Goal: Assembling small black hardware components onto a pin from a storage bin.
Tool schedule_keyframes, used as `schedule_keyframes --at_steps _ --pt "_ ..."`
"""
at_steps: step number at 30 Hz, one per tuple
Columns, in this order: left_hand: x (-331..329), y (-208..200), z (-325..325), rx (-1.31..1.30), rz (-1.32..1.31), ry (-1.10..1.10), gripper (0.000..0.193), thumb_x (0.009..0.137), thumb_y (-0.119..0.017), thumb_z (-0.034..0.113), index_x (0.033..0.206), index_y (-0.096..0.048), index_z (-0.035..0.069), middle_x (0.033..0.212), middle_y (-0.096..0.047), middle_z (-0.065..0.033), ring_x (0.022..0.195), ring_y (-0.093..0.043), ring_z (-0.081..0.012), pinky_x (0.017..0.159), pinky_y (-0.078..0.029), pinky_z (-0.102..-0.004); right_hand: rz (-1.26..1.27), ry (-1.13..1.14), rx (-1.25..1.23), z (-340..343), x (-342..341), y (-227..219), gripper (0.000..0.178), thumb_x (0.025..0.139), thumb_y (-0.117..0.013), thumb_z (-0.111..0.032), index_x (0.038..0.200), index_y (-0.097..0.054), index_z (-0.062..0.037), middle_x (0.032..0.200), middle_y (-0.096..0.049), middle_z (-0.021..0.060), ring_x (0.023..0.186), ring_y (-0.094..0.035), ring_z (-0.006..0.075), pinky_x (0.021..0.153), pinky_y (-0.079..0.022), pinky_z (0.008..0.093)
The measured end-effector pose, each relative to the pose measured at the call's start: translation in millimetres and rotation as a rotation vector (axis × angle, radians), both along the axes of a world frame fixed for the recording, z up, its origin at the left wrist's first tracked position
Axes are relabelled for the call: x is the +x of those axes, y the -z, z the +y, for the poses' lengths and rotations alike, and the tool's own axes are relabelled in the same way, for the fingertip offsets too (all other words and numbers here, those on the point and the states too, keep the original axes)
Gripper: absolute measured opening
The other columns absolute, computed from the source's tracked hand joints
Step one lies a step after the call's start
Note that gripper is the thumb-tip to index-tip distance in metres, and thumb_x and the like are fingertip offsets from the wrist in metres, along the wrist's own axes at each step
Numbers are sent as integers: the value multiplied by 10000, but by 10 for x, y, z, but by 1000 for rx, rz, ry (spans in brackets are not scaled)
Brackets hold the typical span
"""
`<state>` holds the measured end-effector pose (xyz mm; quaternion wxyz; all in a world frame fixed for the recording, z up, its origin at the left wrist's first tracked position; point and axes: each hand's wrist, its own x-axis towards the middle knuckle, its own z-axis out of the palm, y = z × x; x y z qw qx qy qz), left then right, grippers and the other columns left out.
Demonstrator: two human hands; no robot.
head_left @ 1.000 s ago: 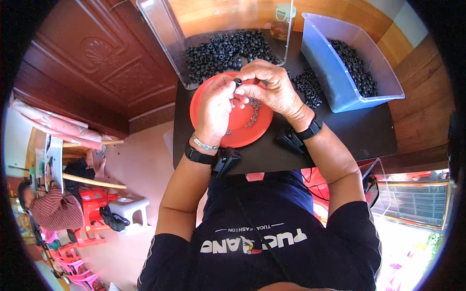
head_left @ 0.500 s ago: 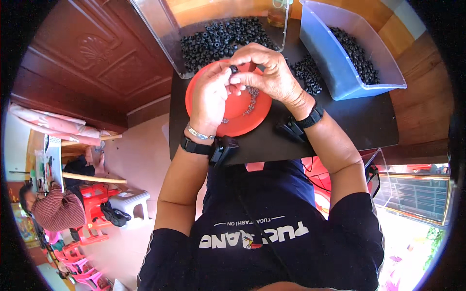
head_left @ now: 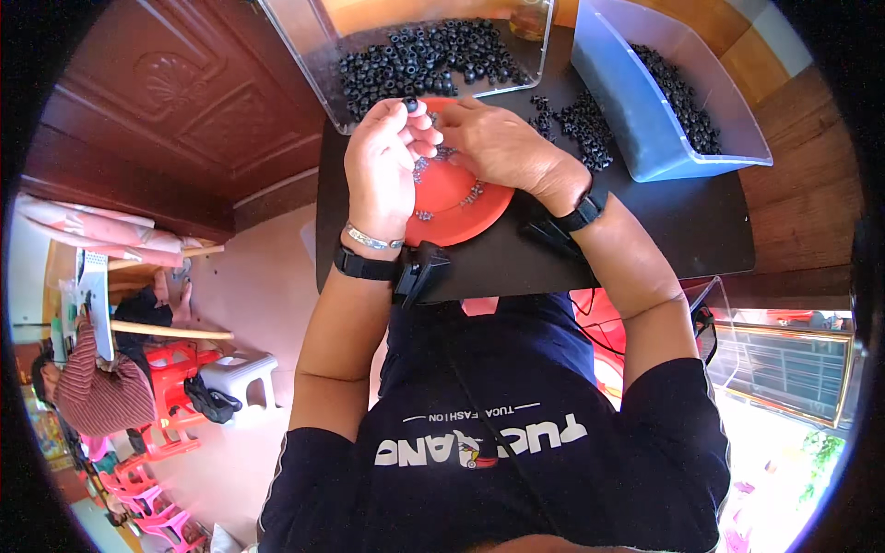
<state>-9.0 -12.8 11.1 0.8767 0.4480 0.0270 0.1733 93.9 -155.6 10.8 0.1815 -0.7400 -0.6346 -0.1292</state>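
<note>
My left hand (head_left: 383,161) pinches a small round black plastic piece (head_left: 411,105) with a hole in it between thumb and fingertips. It is held above the left rim of a round red plate (head_left: 452,226). Small silvery metal bits (head_left: 473,194) lie scattered in the plate. Over the plate's right side, my right hand (head_left: 507,152) reaches down with its fingers bent together. Its fingertips are partly hidden, and what they pinch cannot be made out.
A clear bin (head_left: 323,88) of black plastic pieces lies behind the plate. At right stands a blue translucent bin (head_left: 678,173) with smaller black parts; a loose pile (head_left: 585,129) lies beside it on the dark table (head_left: 645,230). A person (head_left: 106,396) sits far left near red stools (head_left: 171,396).
My hands, which met around the black piece, have parted. The left keeps the piece and has moved slightly left and up; the right has lowered toward the plate.
</note>
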Motion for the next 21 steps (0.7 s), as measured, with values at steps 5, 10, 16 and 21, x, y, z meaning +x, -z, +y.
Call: schedule_keyframes --at_steps 5,10,16,21 --pt "6 0 -16 -15 -12 -12 185 908 -493 203 915 -567 33 831 -593 -65 734 -587 -185 651 -443 -279 352 -40 -78 -58 -2 -75 198 704 -652 -54 900 -642 -76 945 -601 116 922 -576 319 776 -483 388" --pt "6 -14 -12 -20 -15 -22 168 898 -509 187 905 -565 30 817 -598 -62 711 -597 -169 633 -449 -263 258 67 30 -100 105 -119 156 721 -627 -84 872 -665 -78 873 -635 114 833 -615 307 748 -500 386" --pt "2 5 2 14 -16 -17 220 914 -486 231 916 -587 35 832 -593 -72 760 -583 -204 675 -438 -296 249 33 -13 -104 39 -148 130 726 -626 -96 851 -659 -95 851 -632 121 830 -613 312 728 -496 393" --pt "-10 -10 -4 22 -22 -15 230 915 -482 231 923 -585 26 827 -592 -79 761 -584 -202 673 -439 -295 351 -26 -94 -95 -27 -145 118 734 -622 -100 848 -652 -107 830 -620 110 829 -609 308 720 -490 390"
